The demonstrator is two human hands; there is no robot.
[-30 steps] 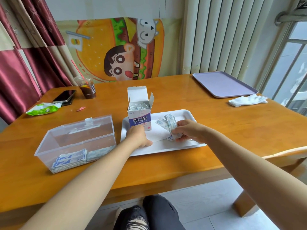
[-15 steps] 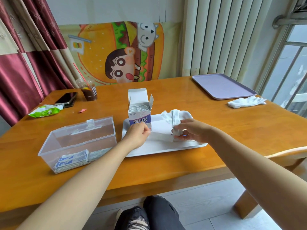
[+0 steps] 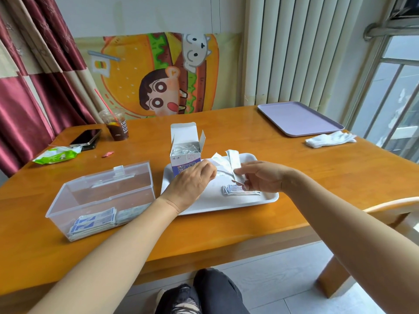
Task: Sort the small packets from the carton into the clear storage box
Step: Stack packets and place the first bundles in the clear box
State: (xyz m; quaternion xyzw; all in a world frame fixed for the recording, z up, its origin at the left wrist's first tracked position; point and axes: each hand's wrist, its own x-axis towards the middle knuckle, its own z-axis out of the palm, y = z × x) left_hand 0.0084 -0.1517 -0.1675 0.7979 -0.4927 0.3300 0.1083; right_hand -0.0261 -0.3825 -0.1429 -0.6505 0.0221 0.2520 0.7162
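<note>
The right hand (image 3: 260,175) is pinching a bunch of packets (image 3: 233,160) between thumb and curled fingers, their long sides standing roughly upright above the white tray (image 3: 226,207). The left hand (image 3: 190,180) is hovering just left of them, fingers curled in front of the open carton (image 3: 186,152); whether it is gripping a packet edge I cannot tell. A small stack (image 3: 238,190) is lying flat on the tray under the right hand. The clear box (image 3: 102,191) is sitting well to the left, more packets lying flat at its near end, so the left hand is nearer and a handover is probably coming.
</note>
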